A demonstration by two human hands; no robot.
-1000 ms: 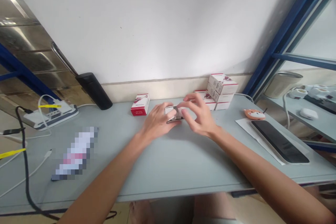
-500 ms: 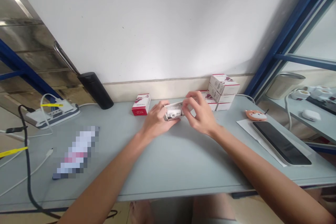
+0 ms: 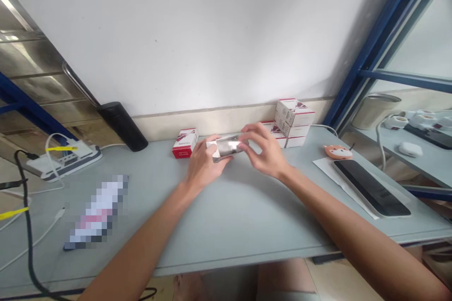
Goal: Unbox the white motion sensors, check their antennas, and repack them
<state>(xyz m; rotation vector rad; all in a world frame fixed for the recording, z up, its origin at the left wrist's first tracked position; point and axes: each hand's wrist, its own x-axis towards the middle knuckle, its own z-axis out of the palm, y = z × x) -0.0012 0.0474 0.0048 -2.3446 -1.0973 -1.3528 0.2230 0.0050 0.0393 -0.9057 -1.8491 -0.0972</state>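
Observation:
Both hands meet over the middle of the grey table (image 3: 226, 225). My left hand (image 3: 200, 165) and my right hand (image 3: 265, 151) each grip one end of a small white and grey box (image 3: 228, 146), blurred by motion, held just above the tabletop. The fingers of both hands are curled round it. A red and white carton (image 3: 183, 142) lies just left of the hands. A stack of similar red and white cartons (image 3: 292, 121) stands behind my right hand near the wall.
A black cylinder (image 3: 123, 124) leans at the back left. A white power strip (image 3: 61, 157) with cables sits at far left. A blurred-out flat item (image 3: 95, 214) lies front left. A dark phone (image 3: 370, 188) on paper and an orange animal figure (image 3: 338, 152) are right.
The two hands have kept hold of the small box and turned it; its white face showed half a second ago, now a grey side shows. The view has shifted slightly.

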